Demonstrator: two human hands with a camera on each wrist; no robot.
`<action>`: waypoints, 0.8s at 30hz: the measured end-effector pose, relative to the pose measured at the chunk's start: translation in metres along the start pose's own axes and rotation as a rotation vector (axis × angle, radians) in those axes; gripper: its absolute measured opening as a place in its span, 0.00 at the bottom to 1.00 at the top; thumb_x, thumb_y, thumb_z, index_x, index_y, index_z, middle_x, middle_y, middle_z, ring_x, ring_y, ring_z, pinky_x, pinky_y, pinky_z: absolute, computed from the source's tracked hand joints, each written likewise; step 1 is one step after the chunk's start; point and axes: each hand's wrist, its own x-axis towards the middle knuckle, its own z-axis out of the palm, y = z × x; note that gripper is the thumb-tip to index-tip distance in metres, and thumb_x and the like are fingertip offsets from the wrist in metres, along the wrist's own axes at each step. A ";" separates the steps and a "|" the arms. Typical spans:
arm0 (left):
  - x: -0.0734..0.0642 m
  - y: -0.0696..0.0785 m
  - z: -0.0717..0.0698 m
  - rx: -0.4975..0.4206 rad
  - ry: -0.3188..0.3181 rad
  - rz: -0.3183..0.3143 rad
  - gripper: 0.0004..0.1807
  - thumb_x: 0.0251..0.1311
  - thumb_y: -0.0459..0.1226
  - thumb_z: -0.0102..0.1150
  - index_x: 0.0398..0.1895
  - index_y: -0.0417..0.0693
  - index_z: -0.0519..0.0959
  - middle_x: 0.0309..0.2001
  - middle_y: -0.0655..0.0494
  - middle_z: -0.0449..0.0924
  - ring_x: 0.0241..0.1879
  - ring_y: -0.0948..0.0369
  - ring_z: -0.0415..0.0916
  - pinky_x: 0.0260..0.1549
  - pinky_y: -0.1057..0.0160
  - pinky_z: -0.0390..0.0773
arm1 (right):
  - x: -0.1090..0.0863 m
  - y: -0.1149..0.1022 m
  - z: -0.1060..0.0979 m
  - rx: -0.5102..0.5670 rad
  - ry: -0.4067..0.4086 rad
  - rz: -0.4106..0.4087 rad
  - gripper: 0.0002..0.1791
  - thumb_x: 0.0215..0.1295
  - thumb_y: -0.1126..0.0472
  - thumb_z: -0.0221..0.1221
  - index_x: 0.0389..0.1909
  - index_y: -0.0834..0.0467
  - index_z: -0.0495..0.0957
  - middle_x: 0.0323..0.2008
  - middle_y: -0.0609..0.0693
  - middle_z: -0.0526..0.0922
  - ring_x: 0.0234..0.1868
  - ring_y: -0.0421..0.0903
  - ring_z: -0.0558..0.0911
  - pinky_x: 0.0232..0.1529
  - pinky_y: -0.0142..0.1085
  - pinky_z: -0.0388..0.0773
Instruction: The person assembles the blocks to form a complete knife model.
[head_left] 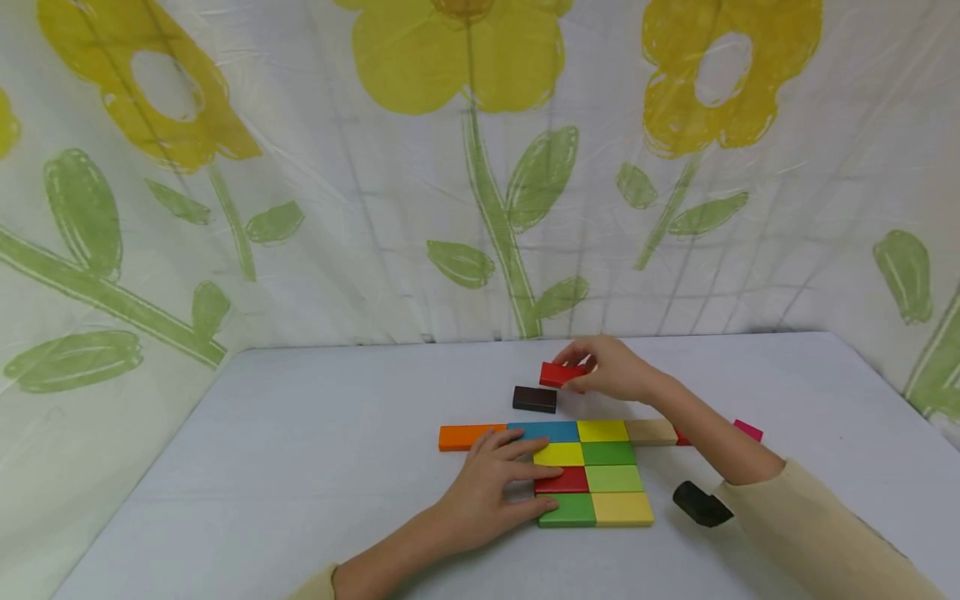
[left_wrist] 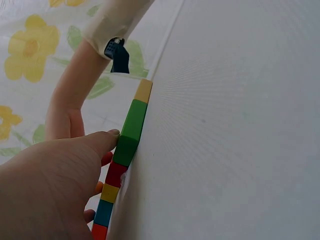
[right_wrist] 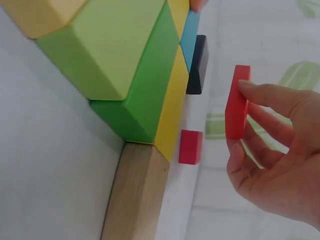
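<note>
My right hand (head_left: 617, 371) pinches a red block (right_wrist: 237, 105) between thumb and fingers, raised behind the block arrangement. A black block (head_left: 535, 400) lies just left of it on the table. Another red block (right_wrist: 190, 146) rests on the table in the right wrist view; I cannot tell it apart in the head view. My left hand (head_left: 495, 492) lies along the arrangement's left side with fingers spread. Its fingertips touch the blue block (head_left: 555, 431), yellow block (head_left: 562, 454) and red block (head_left: 572, 480); the thumb touches the green block (left_wrist: 131, 132) at the near corner.
The back row runs from an orange block (head_left: 471, 438) to a wooden block (head_left: 651, 432), with red beyond, partly behind the right forearm. A pink block (head_left: 748, 429) lies farther right. A dark device (head_left: 701, 504) sits at the right sleeve. A flowered curtain (head_left: 375, 208) hangs behind the white table.
</note>
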 end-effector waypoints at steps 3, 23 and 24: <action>0.000 0.000 0.000 0.000 0.005 0.008 0.20 0.69 0.52 0.68 0.61 0.63 0.87 0.72 0.62 0.75 0.77 0.51 0.61 0.74 0.35 0.58 | -0.007 0.000 0.000 0.006 -0.004 -0.005 0.19 0.66 0.63 0.69 0.56 0.65 0.84 0.51 0.59 0.86 0.47 0.54 0.80 0.45 0.39 0.81; -0.001 0.000 0.000 -0.003 0.013 0.018 0.20 0.69 0.53 0.67 0.61 0.62 0.87 0.72 0.59 0.76 0.76 0.50 0.62 0.74 0.31 0.56 | -0.057 0.001 -0.002 -0.006 0.020 -0.052 0.19 0.65 0.61 0.72 0.55 0.62 0.84 0.49 0.55 0.86 0.48 0.49 0.80 0.42 0.34 0.81; -0.001 0.000 0.000 -0.001 0.014 0.020 0.20 0.69 0.53 0.67 0.61 0.62 0.87 0.72 0.59 0.76 0.76 0.50 0.62 0.74 0.31 0.56 | -0.060 0.001 -0.002 -0.005 0.023 -0.056 0.19 0.65 0.61 0.72 0.55 0.62 0.84 0.49 0.55 0.86 0.47 0.49 0.80 0.41 0.34 0.81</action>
